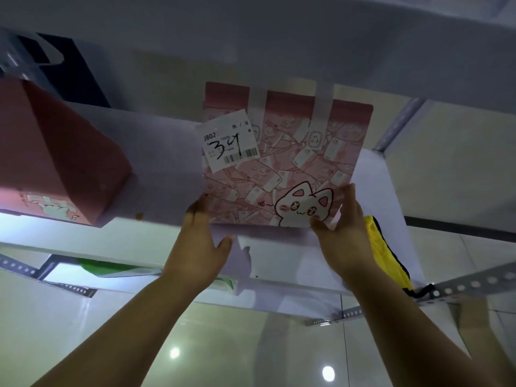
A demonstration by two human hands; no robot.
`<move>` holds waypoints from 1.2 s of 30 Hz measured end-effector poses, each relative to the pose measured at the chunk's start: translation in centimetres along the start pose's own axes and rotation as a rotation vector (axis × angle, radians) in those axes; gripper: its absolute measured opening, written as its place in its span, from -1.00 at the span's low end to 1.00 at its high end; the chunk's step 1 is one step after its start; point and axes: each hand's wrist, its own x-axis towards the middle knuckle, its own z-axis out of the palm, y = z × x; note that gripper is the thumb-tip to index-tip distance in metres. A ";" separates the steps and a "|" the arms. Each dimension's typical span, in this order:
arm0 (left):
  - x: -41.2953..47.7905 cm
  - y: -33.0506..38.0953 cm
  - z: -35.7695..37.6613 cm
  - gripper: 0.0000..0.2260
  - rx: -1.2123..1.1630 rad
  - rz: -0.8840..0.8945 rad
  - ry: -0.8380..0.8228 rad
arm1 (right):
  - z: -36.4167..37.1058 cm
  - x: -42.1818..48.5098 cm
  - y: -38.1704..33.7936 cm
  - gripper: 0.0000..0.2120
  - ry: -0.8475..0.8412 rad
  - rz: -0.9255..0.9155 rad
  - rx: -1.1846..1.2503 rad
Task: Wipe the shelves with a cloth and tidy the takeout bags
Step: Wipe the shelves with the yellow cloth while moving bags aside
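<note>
Pink takeout bag (pixel 282 169): banknote print, white cat, white handles, and a label (pixel 230 141) marked "34" above the left hand (pixel 199 244). It is held at the white shelf (pixel 167 152) with its broad face shown, base edge at the hands and handles pointed away. The lower right corner is pinched by the right hand (pixel 344 238). The left fingers are pressed straight to the lower left corner, thumb spread. The yellow cloth (pixel 382 247), just right of the right hand, is partly hidden. The small label print is unreadable.

Dim bluish light, soft blur (edges worst), wide-angle bending, lamp glints on glossy tiles (pixel 251 344)
</note>
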 end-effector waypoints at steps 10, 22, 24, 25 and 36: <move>-3.4 1.0 2.8 -0.44 0.121 0.011 -0.021 | -4.2 -2.0 4.9 -0.35 0.010 0.082 -0.502; -8.4 2.8 7.1 -0.57 0.108 0.017 -0.049 | -5.2 -3.2 8.9 -0.46 -0.150 0.096 -0.895; -9.2 3.2 7.4 -0.58 0.105 0.009 -0.046 | -5.3 -3.9 8.7 -0.50 -0.160 0.111 -0.871; -9.6 3.4 7.5 -0.59 0.102 0.001 -0.045 | -5.4 -4.3 8.7 -0.51 -0.180 0.124 -0.838; -14.2 2.7 4.1 -0.60 0.128 -0.193 -0.051 | -5.6 -10.4 4.7 -0.50 -0.418 -0.056 -0.470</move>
